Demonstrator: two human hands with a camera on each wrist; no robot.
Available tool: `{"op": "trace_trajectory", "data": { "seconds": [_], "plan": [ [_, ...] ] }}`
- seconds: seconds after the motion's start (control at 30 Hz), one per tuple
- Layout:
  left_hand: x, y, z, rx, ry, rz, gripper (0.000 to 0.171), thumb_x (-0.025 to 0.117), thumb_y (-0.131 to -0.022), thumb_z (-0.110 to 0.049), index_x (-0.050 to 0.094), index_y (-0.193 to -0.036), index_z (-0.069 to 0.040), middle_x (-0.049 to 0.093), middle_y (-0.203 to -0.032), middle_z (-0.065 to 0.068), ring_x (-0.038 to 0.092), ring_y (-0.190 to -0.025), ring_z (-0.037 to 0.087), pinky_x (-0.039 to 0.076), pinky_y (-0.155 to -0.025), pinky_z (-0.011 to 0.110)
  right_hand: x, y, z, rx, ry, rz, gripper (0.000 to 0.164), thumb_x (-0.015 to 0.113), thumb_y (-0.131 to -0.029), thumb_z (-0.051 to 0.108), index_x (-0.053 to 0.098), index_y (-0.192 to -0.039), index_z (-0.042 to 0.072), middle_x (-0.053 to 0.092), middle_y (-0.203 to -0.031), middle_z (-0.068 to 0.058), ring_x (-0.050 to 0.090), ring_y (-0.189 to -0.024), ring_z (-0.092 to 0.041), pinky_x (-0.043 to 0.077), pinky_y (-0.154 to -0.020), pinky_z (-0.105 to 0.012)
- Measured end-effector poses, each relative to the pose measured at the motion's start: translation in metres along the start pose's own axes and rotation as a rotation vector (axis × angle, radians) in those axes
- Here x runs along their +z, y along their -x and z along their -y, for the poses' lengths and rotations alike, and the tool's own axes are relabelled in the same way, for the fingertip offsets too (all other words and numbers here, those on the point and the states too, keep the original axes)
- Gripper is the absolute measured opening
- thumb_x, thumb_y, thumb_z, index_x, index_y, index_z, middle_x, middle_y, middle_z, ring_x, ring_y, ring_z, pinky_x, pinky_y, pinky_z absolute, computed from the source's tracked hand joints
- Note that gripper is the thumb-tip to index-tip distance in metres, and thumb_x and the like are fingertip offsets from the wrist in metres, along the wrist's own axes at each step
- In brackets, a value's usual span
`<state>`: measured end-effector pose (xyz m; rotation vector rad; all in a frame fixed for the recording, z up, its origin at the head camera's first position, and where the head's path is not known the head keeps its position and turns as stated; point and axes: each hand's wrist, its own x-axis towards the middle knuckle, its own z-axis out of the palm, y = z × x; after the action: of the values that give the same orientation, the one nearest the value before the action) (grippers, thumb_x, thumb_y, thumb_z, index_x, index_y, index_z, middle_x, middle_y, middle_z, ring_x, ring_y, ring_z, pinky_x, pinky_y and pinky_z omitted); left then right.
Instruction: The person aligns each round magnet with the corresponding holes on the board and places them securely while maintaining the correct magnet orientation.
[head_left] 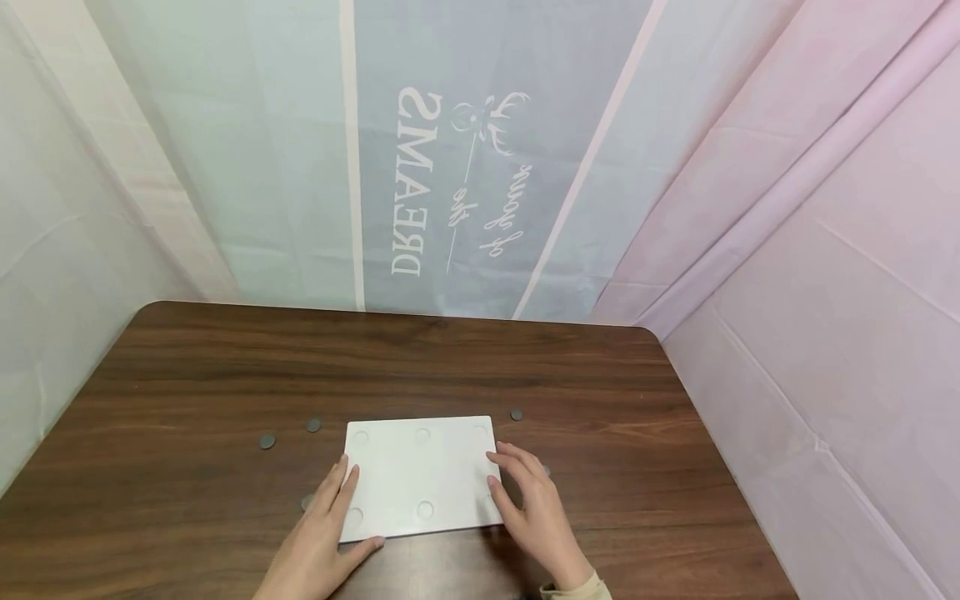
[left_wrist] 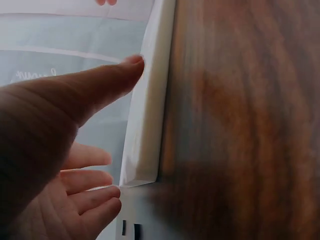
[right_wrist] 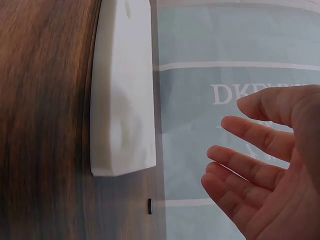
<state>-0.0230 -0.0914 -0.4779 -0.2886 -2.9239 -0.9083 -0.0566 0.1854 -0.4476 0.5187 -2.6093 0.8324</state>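
Observation:
A white rectangular board [head_left: 420, 471] with several shallow round recesses lies on the brown wooden table. At its left end is my left hand [head_left: 318, 525], with fairly straight fingers along the short edge. The left thumb [left_wrist: 112, 80] reaches the board's front edge in the left wrist view. My right hand [head_left: 536, 500] hovers by the right end, fingers spread and relaxed. In the right wrist view, a gap separates that hand [right_wrist: 265, 160] from the white board [right_wrist: 127, 100], and nothing is held in it.
Small dark grey discs lie around the board: two to the left [head_left: 267, 441] and one behind its right corner [head_left: 516, 414]. Others are partly hidden beside the left hand [head_left: 306, 502] and the right hand [head_left: 547, 472]. A printed curtain [head_left: 300, 167] hangs behind the table [head_left: 420, 367].

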Motion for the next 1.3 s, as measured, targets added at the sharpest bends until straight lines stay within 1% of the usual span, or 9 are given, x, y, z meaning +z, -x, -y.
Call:
{"op": "trace_trajectory", "data": {
  "seconds": [0.1, 0.2, 0.37, 0.47, 0.57, 0.73, 0.93, 1.17, 1.3],
  "plan": [
    [0.002, 0.001, 0.001, 0.021, 0.018, 0.017, 0.090, 0.078, -0.069, -0.040, 0.038, -0.139, -0.001, 0.031, -0.149, 0.017, 0.035, -0.133, 0.038, 0.046, -0.093, 0.053, -0.002, 0.001, -0.002, -0.003, 0.002, -0.010, 0.027, 0.069, -0.082, 0.010, 0.066, -0.108, 0.009, 0.062, -0.120, -0.006, 0.057, -0.113, -0.023, 0.052, -0.088, -0.042],
    [0.003, 0.001, 0.001, 0.032, 0.026, 0.025, 0.090, 0.079, -0.069, -0.037, 0.037, -0.140, -0.002, 0.031, -0.149, 0.017, 0.033, -0.134, 0.039, 0.046, -0.094, 0.053, -0.004, 0.001, -0.004, 0.008, -0.006, -0.012, 0.027, 0.069, -0.082, 0.009, 0.066, -0.109, 0.008, 0.062, -0.120, -0.007, 0.058, -0.113, -0.024, 0.052, -0.087, -0.042],
    [0.004, 0.001, 0.003, 0.037, -0.003, 0.007, 0.086, 0.079, -0.069, -0.034, 0.041, -0.137, 0.001, 0.034, -0.147, 0.019, 0.034, -0.132, 0.040, 0.046, -0.094, 0.051, -0.008, 0.003, -0.007, 0.032, -0.010, 0.004, 0.027, 0.068, -0.083, 0.009, 0.065, -0.110, 0.006, 0.061, -0.120, -0.013, 0.058, -0.112, -0.028, 0.053, -0.086, -0.045],
    [0.004, 0.002, 0.004, 0.028, -0.018, 0.000, 0.082, 0.079, -0.070, -0.033, 0.044, -0.135, 0.001, 0.035, -0.146, 0.019, 0.036, -0.131, 0.040, 0.048, -0.092, 0.051, -0.010, 0.003, -0.009, 0.064, -0.004, 0.015, 0.027, 0.067, -0.084, 0.010, 0.065, -0.111, 0.007, 0.061, -0.120, -0.015, 0.058, -0.111, -0.030, 0.052, -0.086, -0.046],
    [0.003, 0.002, 0.003, 0.016, -0.015, 0.012, 0.079, 0.078, -0.071, -0.033, 0.045, -0.135, -0.001, 0.034, -0.147, 0.019, 0.037, -0.131, 0.040, 0.049, -0.088, 0.053, -0.013, 0.004, -0.013, 0.109, 0.001, 0.027, 0.027, 0.067, -0.084, 0.012, 0.065, -0.111, 0.008, 0.061, -0.120, -0.015, 0.058, -0.111, -0.031, 0.051, -0.087, -0.048],
    [0.003, 0.001, 0.001, 0.012, -0.015, 0.025, 0.077, 0.078, -0.071, -0.032, 0.046, -0.134, -0.001, 0.033, -0.147, 0.020, 0.037, -0.131, 0.041, 0.049, -0.088, 0.053, -0.017, 0.007, -0.023, 0.185, 0.039, 0.069, 0.031, 0.068, -0.083, 0.013, 0.064, -0.113, 0.008, 0.059, -0.122, -0.016, 0.058, -0.110, -0.032, 0.051, -0.086, -0.048],
    [0.003, 0.001, 0.000, -0.001, -0.017, 0.040, 0.077, 0.078, -0.071, -0.031, 0.047, -0.132, 0.003, 0.034, -0.146, 0.022, 0.036, -0.130, 0.041, 0.048, -0.090, 0.053, -0.019, 0.010, -0.034, 0.256, 0.111, 0.131, 0.034, 0.069, -0.082, 0.011, 0.063, -0.115, 0.007, 0.057, -0.124, -0.018, 0.055, -0.113, -0.036, 0.048, -0.089, -0.053],
    [0.003, 0.000, -0.003, -0.020, -0.011, 0.064, 0.076, 0.079, -0.070, -0.030, 0.048, -0.131, 0.004, 0.035, -0.145, 0.023, 0.038, -0.129, 0.042, 0.047, -0.091, 0.054, -0.019, 0.013, -0.044, 0.303, 0.176, 0.207, 0.037, 0.069, -0.081, 0.009, 0.063, -0.117, 0.005, 0.055, -0.126, -0.019, 0.053, -0.115, -0.039, 0.047, -0.090, -0.054],
    [0.003, -0.001, -0.005, -0.032, -0.005, 0.088, 0.076, 0.079, -0.070, -0.029, 0.048, -0.131, 0.004, 0.034, -0.145, 0.023, 0.036, -0.130, 0.042, 0.046, -0.092, 0.055, -0.019, 0.015, -0.049, 0.316, 0.192, 0.229, 0.038, 0.069, -0.080, 0.008, 0.062, -0.118, 0.005, 0.055, -0.126, -0.021, 0.052, -0.115, -0.040, 0.047, -0.090, -0.054]
  ]
}}
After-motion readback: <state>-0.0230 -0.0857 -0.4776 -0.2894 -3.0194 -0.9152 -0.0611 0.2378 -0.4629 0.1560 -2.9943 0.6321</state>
